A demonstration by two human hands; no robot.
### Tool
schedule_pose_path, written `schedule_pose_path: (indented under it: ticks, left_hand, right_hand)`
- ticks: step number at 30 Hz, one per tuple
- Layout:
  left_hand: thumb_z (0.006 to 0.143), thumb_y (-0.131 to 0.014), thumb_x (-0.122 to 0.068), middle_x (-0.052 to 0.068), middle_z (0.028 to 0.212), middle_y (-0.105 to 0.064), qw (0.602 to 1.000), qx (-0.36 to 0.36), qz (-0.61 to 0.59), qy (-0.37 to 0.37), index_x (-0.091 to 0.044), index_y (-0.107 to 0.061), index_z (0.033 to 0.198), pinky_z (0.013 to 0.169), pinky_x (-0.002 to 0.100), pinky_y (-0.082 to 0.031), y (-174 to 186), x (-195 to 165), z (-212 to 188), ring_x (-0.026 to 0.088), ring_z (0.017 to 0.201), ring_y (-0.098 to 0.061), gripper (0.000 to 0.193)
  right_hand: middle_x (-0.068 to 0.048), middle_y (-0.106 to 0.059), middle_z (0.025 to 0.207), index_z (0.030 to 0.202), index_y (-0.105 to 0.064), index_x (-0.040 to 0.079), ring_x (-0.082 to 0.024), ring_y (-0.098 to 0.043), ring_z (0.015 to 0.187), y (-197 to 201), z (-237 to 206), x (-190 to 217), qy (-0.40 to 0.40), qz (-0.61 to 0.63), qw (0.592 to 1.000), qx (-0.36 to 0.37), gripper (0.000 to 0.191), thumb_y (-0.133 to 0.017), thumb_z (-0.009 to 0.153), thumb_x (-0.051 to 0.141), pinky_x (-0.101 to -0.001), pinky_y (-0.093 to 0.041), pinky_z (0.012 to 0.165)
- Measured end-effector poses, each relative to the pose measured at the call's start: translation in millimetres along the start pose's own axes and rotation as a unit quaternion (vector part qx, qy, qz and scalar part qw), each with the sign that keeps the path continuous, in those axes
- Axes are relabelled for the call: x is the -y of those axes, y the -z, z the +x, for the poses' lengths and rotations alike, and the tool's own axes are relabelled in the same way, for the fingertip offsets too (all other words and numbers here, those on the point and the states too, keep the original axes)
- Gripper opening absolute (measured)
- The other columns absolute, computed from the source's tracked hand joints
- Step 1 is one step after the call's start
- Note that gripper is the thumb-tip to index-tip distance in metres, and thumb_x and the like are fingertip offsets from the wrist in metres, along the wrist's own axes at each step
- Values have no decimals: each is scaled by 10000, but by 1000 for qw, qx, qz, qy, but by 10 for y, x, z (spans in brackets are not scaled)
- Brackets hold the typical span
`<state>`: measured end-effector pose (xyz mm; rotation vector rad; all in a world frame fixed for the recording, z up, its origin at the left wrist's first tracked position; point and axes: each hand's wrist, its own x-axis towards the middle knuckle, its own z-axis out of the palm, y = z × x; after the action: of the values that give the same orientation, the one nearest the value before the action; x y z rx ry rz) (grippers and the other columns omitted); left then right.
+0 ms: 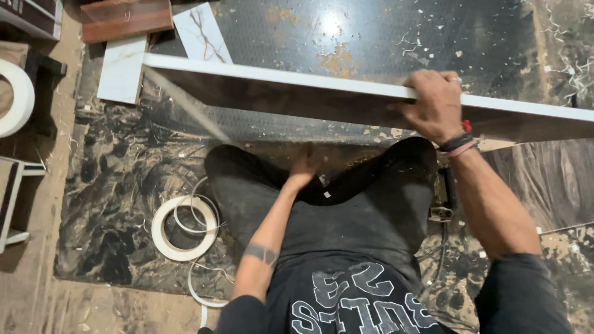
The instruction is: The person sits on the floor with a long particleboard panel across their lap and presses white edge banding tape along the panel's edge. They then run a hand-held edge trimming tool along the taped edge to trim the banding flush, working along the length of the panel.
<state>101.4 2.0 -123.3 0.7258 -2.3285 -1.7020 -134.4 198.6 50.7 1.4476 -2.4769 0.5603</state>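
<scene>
1. My right hand [436, 106] grips the top edge of a long brown wooden board with a white edge band [297, 80], fingers curled over the far side and thumb on the near face.
2. The board stands on edge, running from far left to right across the dark speckled floor sheet [117, 185], just beyond my knees.
3. My left hand [304, 167] is blurred, low against the board's near face; I cannot tell whether its fingers are spread or pressed together.
4. A coil of white edge-band tape [184, 227] lies on the sheet, near left, beside my left knee.
5. White laminate offcuts [122, 69] lie at the board's far left end.
6. Pale shavings [575, 71] are scattered far right.
</scene>
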Motion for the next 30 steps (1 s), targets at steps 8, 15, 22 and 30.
schedule_pose_path:
  ticks: [8, 15, 22, 30]
  left_hand:
    - [947, -687, -199, 46, 1558, -355, 837, -34, -546, 33, -223, -206, 1559, 1192, 492, -392, 222, -335, 892, 285, 1424, -434, 779]
    - [905, -858, -252, 71, 1605, -396, 822, -168, -507, -199, -138, -247, 1619, 1243, 494, -410, 1220, -468, 1085, 304, 1474, -436, 947]
    - [883, -981, -264, 135, 1582, -464, 851, -242, -324, -335, -59, -300, 1623, 1261, 464, -363, 2404, -1181, 1132, 296, 1460, -447, 1026]
    - [913, -972, -163, 81, 1374, -613, 879, -249, 29, -405, -65, -503, 1466, 1115, 360, -453, 2798, -2185, 868, 242, 1303, -592, 732]
  right_hand:
    - [-53, -649, 932, 982, -627, 81, -232, -594, 871, 762, 416, 1270, 51, 123, 987, -86, 364, -913, 843, 257, -397, -368, 906]
    - [-127, -649, 966, 1049, -613, 1, -274, -657, 906, 1145, 720, 1666, 4, 264, 952, -155, 421, -947, 843, 153, -404, -509, 829]
    - [-100, -700, 1143, 1272, -611, 8, -196, -688, 1039, 1159, 909, 1382, 96, 439, 882, -141, 307, -804, 1052, 100, -322, -550, 918]
    - [29, -691, 1120, 1224, -649, 60, -121, -649, 1045, 692, 637, 922, -49, 658, 720, -214, 426, -842, 916, 282, -310, -535, 951]
